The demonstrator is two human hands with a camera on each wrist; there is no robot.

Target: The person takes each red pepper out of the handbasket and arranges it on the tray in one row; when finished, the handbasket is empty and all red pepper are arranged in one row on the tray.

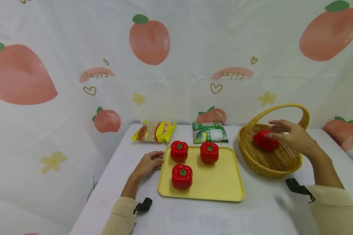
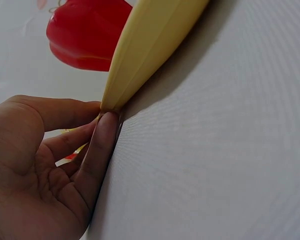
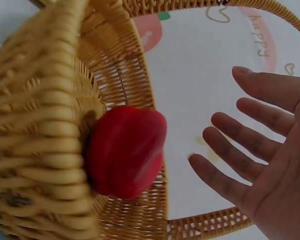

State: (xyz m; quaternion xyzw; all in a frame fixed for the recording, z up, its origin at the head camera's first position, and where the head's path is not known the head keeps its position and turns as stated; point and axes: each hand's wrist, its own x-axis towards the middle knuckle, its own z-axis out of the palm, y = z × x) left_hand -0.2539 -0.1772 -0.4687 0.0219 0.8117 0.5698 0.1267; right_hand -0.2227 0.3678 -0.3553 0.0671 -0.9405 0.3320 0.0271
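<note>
On the table lies a pale yellow tray (image 1: 217, 184) bearing three red bell peppers, one near its front (image 1: 182, 178), one back left (image 1: 179, 152) and one back right (image 1: 209, 153). My left hand (image 1: 147, 165) pinches the tray's left edge, the thumb above and a finger beneath, as the left wrist view shows. To the right stands a wicker basket (image 1: 253, 163) with a tall arched handle. Inside it lies another red bell pepper (image 3: 126, 152). Over the basket hovers my right hand (image 1: 295, 137), its fingers spread and holding nothing, apart from that pepper in the right wrist view.
A yellow food packet (image 1: 154, 132) lies behind the tray at the left, and a green packet (image 1: 210, 132) behind it at the middle. A white curtain (image 1: 176, 91) printed with peaches hangs along the table's back edge.
</note>
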